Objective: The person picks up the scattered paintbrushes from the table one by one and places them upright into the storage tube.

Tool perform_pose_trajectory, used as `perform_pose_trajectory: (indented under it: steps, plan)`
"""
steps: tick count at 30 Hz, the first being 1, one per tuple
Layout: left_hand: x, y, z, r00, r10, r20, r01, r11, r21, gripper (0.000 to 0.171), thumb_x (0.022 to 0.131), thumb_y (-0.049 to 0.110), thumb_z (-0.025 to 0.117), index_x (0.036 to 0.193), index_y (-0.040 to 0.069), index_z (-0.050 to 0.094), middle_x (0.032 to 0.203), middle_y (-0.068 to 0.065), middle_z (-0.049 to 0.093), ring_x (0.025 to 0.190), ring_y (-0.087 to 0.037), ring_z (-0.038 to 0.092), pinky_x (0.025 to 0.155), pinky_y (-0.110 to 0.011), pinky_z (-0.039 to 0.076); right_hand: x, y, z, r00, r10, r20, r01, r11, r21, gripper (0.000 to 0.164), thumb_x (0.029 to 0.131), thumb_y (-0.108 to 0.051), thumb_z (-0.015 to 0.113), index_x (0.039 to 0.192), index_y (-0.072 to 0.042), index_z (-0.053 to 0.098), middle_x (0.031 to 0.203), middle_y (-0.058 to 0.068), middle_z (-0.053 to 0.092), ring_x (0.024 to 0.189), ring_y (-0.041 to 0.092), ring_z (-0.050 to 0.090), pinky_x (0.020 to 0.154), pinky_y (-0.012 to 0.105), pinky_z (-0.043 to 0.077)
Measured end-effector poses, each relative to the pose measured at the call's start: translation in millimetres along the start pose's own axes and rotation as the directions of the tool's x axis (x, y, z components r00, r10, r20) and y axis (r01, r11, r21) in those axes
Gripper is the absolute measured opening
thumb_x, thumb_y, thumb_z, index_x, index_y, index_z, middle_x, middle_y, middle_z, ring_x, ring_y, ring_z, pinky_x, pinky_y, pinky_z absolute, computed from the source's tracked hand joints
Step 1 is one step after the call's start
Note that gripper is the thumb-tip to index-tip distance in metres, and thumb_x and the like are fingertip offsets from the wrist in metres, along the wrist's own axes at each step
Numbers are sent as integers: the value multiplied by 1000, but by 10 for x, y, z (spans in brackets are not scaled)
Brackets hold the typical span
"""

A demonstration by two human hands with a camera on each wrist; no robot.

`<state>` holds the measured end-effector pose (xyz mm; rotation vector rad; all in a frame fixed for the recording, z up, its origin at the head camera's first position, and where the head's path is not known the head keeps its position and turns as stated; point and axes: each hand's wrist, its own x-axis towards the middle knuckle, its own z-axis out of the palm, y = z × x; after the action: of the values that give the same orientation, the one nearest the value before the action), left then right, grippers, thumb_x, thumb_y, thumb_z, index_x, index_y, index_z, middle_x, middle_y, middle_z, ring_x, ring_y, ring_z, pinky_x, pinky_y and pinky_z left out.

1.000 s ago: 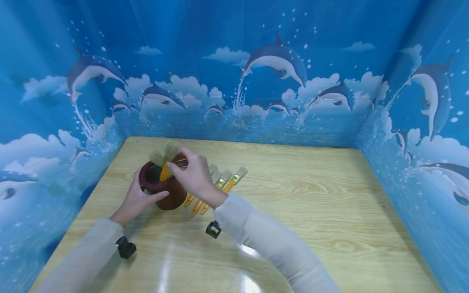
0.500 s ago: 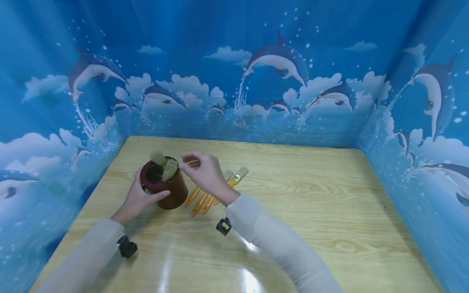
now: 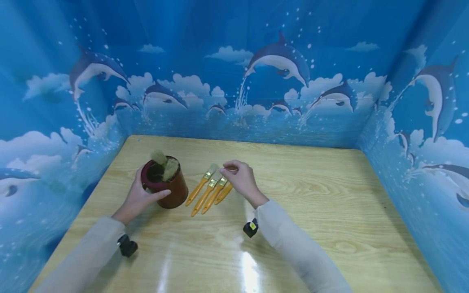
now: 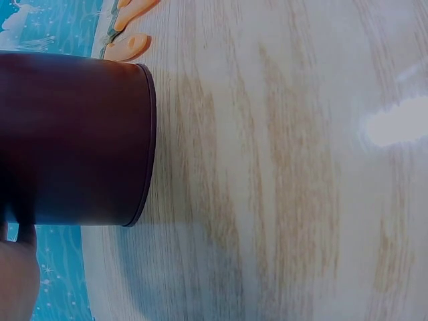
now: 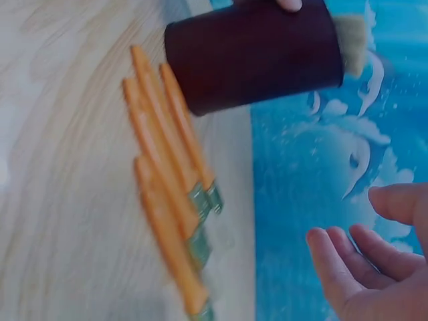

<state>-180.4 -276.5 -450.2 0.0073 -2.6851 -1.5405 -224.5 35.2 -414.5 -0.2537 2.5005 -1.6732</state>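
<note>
A dark brown cylindrical brush holder (image 3: 173,196) stands upright at the table's left. My left hand (image 3: 140,198) grips it near the rim, thumb along the front and fingers round the far side. Two paintbrushes (image 3: 170,169) stand in the holder with their pale bristles up. To its right, several paintbrushes (image 3: 205,193) with orange handles lie side by side, bristles pointing away. Above the rightmost one hovers my right hand (image 3: 242,179). The right wrist view shows this hand's fingers (image 5: 331,264) spread and loosely bent, with nothing held.
A pale wood-grain table (image 3: 311,211) extends to the right of the brushes. Blue curtains (image 3: 227,61) with printed dolphins enclose its back and both sides. Black wrist cameras sit on both sleeves.
The right hand has let go of a paintbrush, which dropped into the holder bristles up, and has moved right over the brushes on the table. The left hand keeps its grip on the holder.
</note>
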Motion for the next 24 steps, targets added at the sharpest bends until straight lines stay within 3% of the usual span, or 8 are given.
perform_pose_trajectory:
  steps: [9, 16, 19, 24]
  plan:
    - [1, -6, -4, 1000, 5, 1, -5, 1000, 1, 111, 78, 33, 80, 154, 9, 3, 155, -21, 17, 139, -42, 21, 107, -65, 23, -41, 279, -84, 992, 119, -46, -118, 993, 22, 34, 94, -24, 63, 119, -2, 64, 109, 10, 66, 99, 24, 64, 78, 34, 56]
    - [5, -4, -7, 1000, 2, 9, -2, 1000, -1, 111, 78, 33, 80, 154, 9, 1, 156, -21, 15, 140, -42, 21, 106, -66, 24, -16, 487, -114, 970, 225, -96, -212, 968, 135, 35, 93, -18, 63, 120, 4, 62, 105, 15, 67, 95, 26, 66, 79, 34, 56]
    - [5, -4, -5, 1000, 2, 8, -2, 1000, -4, 112, 78, 34, 80, 154, 9, 1, 155, -21, 16, 140, -42, 21, 106, -66, 24, 1, 560, -111, 944, 312, -112, -283, 935, 216, 33, 92, -16, 64, 118, 5, 61, 106, 18, 67, 93, 26, 66, 79, 30, 56]
    - [-2, -10, -9, 1000, -7, 9, 7, 1000, -2, 112, 79, 34, 80, 154, 10, 0, 155, -22, 16, 140, -42, 21, 106, -66, 24, 34, 647, -91, 899, 430, -81, -370, 846, 383, 37, 91, -9, 64, 121, 12, 55, 114, 27, 62, 101, 33, 65, 87, 31, 55]
